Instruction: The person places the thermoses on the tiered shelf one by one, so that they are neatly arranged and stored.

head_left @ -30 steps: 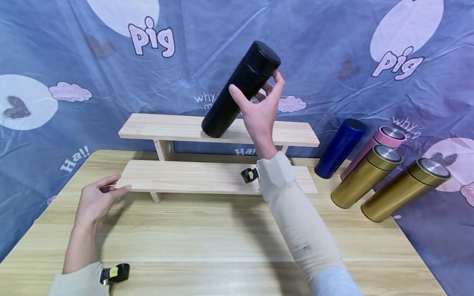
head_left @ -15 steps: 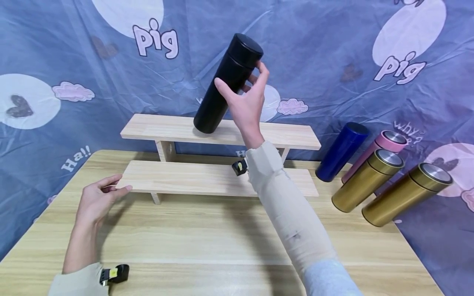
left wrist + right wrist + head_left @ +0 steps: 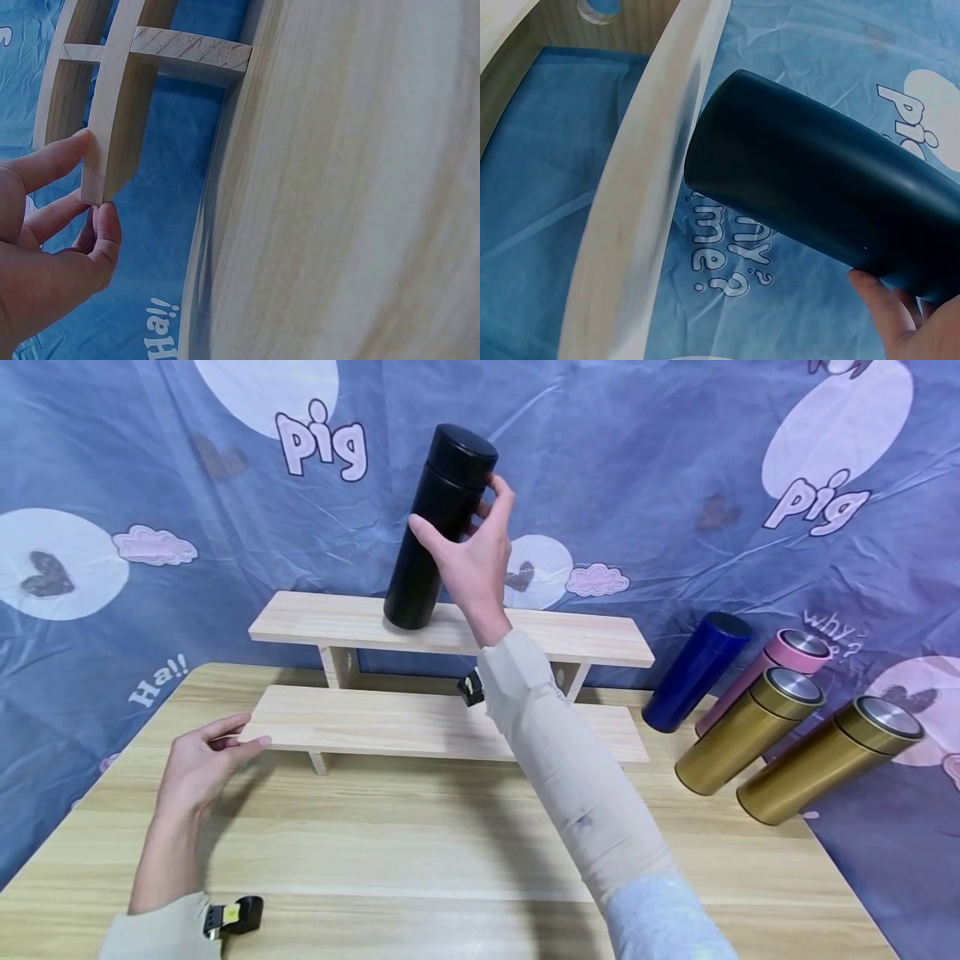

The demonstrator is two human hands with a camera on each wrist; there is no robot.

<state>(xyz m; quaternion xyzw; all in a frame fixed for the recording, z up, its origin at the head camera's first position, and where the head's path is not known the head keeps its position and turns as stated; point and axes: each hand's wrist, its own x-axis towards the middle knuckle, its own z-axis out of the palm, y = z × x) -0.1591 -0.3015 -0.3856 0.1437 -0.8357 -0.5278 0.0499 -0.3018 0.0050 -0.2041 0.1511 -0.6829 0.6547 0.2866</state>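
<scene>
My right hand point(image 3: 474, 560) grips a black thermos bottle point(image 3: 418, 572) around its upper body, thumb on the near left side. The bottle tilts with its lid to the right, and its base is at the upper board point(image 3: 315, 618) of a two-tier wooden shelf. Whether the base touches the board I cannot tell. In the right wrist view the thermos point(image 3: 817, 180) leans across beside the board's edge. Down at the left, my left hand point(image 3: 197, 770) pinches the end of the lower board point(image 3: 375, 720); the left wrist view shows its fingers point(image 3: 109, 232) at the board's corner.
To the right of the shelf stand a blue thermos point(image 3: 696, 672), a pink one point(image 3: 798, 647) and two gold ones point(image 3: 750, 731), point(image 3: 828, 760). The wooden table point(image 3: 375, 843) extends in front. A blue printed cloth point(image 3: 630, 460) hangs behind.
My right hand has carried the black thermos to the left along the upper board, and the bottle has become more upright. The left hand has stayed on the lower board's end.
</scene>
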